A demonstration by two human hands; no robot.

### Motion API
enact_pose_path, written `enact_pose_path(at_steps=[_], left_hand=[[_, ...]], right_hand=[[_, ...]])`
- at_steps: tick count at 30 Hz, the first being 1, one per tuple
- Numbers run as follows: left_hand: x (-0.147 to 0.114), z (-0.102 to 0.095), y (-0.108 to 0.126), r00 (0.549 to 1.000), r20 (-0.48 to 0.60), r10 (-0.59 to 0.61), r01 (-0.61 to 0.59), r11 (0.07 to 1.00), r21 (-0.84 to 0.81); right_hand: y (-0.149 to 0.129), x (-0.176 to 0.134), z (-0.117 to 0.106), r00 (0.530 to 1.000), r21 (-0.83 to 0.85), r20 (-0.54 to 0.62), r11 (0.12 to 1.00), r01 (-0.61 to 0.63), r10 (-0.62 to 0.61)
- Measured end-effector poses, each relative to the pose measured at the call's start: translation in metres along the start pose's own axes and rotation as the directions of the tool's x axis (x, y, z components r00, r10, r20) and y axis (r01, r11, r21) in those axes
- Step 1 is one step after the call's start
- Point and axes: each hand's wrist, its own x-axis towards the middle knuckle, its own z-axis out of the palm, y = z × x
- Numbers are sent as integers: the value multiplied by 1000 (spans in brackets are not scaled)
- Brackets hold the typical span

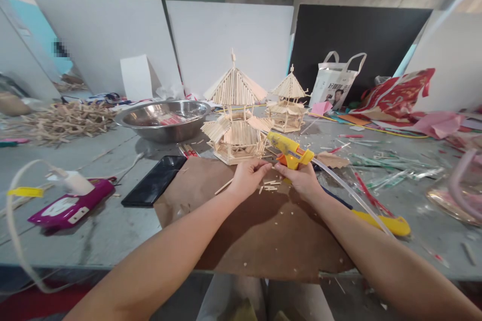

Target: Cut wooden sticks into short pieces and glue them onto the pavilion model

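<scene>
While fingers (289,173) grip glue gun (286,146), pagoda (238,134) nearby

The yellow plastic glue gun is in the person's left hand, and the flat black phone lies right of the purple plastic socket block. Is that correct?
No: the head view shows the yellow glue gun in the person's right hand, not the left hand. The black phone does lie right of the purple socket block.
</scene>
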Motion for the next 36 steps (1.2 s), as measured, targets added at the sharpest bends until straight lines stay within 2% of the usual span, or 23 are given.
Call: enact_pose_path(at_steps=[3,10,15,19,22,25,29,36], left_hand=[[1,1,-3,998,-3,-67,66,991,-119],[1,1,1,995,49,-92,101,966,-238],[2,-2,6,993,48,-107,116,943,-311],[6,-10,6,980,-50,-194,153,884,-441],[10,-17,4,959,-90,-268,179,822,-541],[12,-22,2,947,-79,-310,189,740,-645],[13,-25,1,939,-21,-343,219,644,-733],[15,-29,1,938,-36,-343,204,635,-745]], right_hand=[[2,-1,0,999,13,31,1000,-4,4],[3,-2,2,1000,4,-18,1000,2,-2],[-1,-1,0,1000,-22,-6,1000,17,-17],[-6,1,-4,998,-35,-58,999,3,-5],[-7,2,-7,1000,-70,3,998,-7,7],[-4,1,-10,997,-120,75,993,-8,17],[0,1,-12,997,-142,72,990,10,0],[-6,3,-14,1000,-114,26,993,15,-12]])
